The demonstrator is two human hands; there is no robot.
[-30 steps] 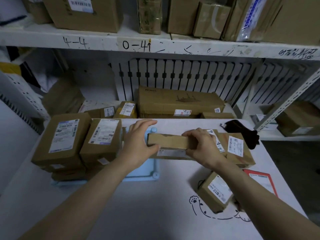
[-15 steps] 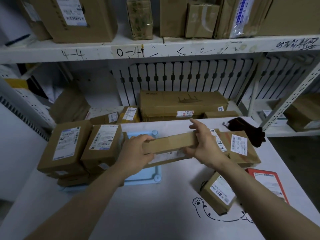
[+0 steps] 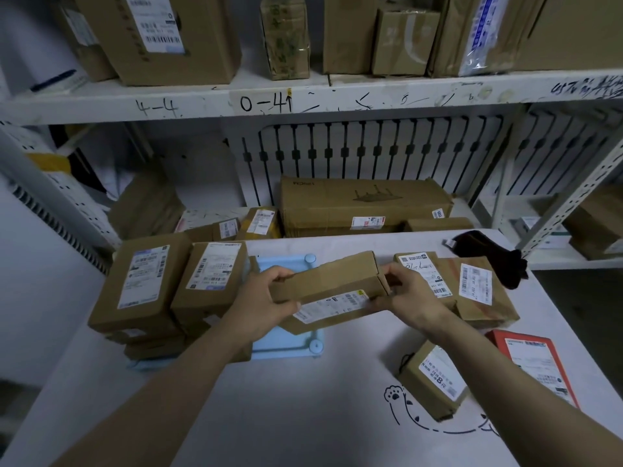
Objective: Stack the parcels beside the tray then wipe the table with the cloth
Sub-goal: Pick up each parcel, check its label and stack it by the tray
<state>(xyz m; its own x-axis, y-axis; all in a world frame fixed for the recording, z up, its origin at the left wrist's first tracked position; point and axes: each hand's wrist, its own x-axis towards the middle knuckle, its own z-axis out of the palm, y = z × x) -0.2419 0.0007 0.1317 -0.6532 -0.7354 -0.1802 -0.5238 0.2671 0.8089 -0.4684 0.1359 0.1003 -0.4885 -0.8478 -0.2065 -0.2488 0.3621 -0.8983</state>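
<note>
Two hands, head view: left hand (image 3: 263, 298) and right hand (image 3: 409, 294) grip opposite ends of one long brown parcel (image 3: 327, 283), held tilted over the blue tray (image 3: 290, 342). Stacked parcels (image 3: 145, 281) crowd the tray's left side. Black cloth (image 3: 488, 251) lies at the table's (image 3: 303, 416) far right corner.

The single view comes from a wide-angle camera worn on the head. It faces forward and tilts down over the near edge of the white table (image 3: 303, 416). Both forearms enter from the bottom corners. The left hand (image 3: 266, 298) and right hand (image 3: 409, 294) grip the long brown cardboard parcel (image 3: 328, 281) at frame centre, close to the lens. The white metal shelf (image 3: 371, 99) spans the upper frame, farther away.
</note>
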